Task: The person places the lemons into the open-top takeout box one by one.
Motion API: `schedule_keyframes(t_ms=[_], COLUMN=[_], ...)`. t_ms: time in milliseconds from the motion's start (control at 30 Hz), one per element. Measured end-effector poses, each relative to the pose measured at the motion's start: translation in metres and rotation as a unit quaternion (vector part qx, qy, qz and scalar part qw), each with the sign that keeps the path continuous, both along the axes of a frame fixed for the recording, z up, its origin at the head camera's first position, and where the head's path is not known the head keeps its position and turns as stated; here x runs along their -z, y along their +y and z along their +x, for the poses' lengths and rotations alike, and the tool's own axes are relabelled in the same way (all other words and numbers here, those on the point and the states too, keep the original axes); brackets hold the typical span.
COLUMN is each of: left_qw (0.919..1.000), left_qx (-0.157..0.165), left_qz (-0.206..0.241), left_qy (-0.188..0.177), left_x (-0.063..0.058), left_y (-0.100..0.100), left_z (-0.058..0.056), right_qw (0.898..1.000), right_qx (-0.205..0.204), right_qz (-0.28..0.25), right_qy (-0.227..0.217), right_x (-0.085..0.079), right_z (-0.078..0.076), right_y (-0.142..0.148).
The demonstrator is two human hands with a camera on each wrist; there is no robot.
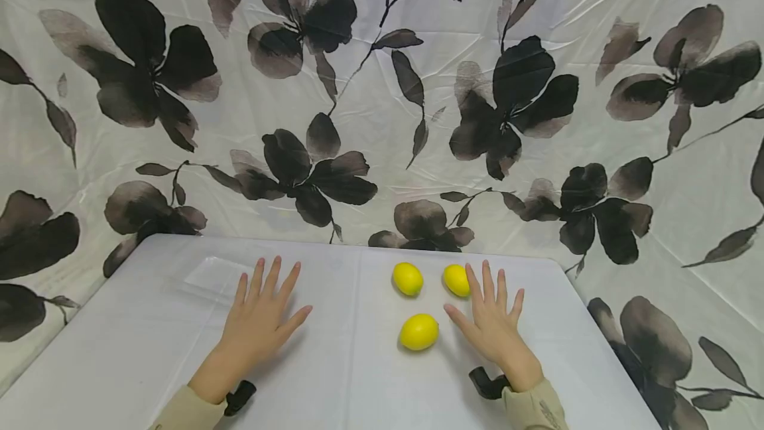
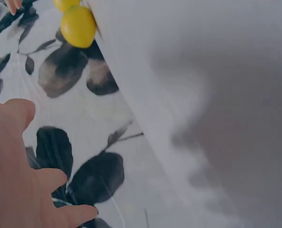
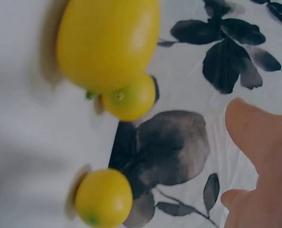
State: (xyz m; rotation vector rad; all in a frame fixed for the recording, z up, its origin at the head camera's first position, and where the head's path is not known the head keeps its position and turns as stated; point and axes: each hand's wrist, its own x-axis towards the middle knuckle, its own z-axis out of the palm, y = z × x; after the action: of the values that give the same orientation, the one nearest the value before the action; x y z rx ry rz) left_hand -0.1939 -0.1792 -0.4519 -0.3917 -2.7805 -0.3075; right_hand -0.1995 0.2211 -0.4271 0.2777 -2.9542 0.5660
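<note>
Three yellow lemons lie on the white table: a near lemon (image 1: 419, 332), a far left lemon (image 1: 408, 279) and a far right lemon (image 1: 456, 281). My right hand (image 1: 494, 324) is spread just right of them, its fingers straight, partly covering the far right lemon in the head view. My left hand (image 1: 258, 320) is spread over the table's left half, beside a clear plastic tray (image 1: 215, 279). Both hands hold nothing. All three lemons also show in the right wrist view, with the near lemon (image 3: 108, 42) largest.
A white cloth covers the table (image 1: 334, 377). Behind it hangs a pale curtain (image 1: 394, 125) printed with dark flowers, reaching down along both sides. A black strap with a camera (image 1: 488, 383) sits at my right wrist, and another camera (image 1: 241, 398) at my left.
</note>
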Motion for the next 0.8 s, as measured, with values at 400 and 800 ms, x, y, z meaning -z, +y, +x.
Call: schedule_keyframes(t_ms=[400, 800], left_qw=[0.9979, 0.9927], left_qx=[-0.042, -0.082], left_qz=[0.046, 0.088], left_qy=[-0.019, -0.007], left_x=[-0.015, -0.022], left_y=[-0.059, -0.113], left_z=[-0.003, -0.006], right_qw=[0.996, 0.986], right_qx=[-0.062, -0.114], right_qz=[-0.062, -0.114], right_qy=[0.031, 0.033], right_x=[-0.02, -0.032], right_z=[-0.008, -0.014], right_y=[-0.05, -0.113])
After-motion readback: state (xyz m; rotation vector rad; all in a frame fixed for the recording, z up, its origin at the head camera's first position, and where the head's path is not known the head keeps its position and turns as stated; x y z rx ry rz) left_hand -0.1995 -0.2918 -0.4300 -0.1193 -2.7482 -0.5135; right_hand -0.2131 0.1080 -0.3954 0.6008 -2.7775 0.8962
